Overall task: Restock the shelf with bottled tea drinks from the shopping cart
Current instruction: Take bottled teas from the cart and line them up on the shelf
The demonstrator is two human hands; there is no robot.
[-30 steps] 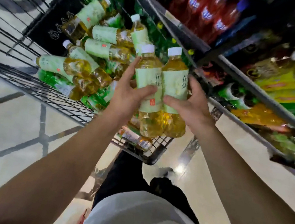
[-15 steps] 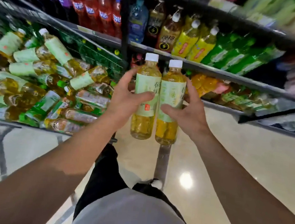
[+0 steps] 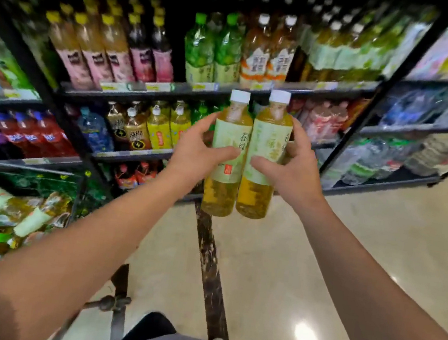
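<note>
Left hand (image 3: 199, 152) grip curled round one upright tea bottle (image 3: 226, 155), right hand (image 3: 289, 167) grip round a second bottle (image 3: 264, 158), bottles touching, stocked shelf (image 3: 171, 89) behind, cart (image 3: 9, 214) lower left

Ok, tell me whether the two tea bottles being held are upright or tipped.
Upright. The left bottle and right bottle stand side by side, white caps up, left hand and right hand each holding one.
</note>
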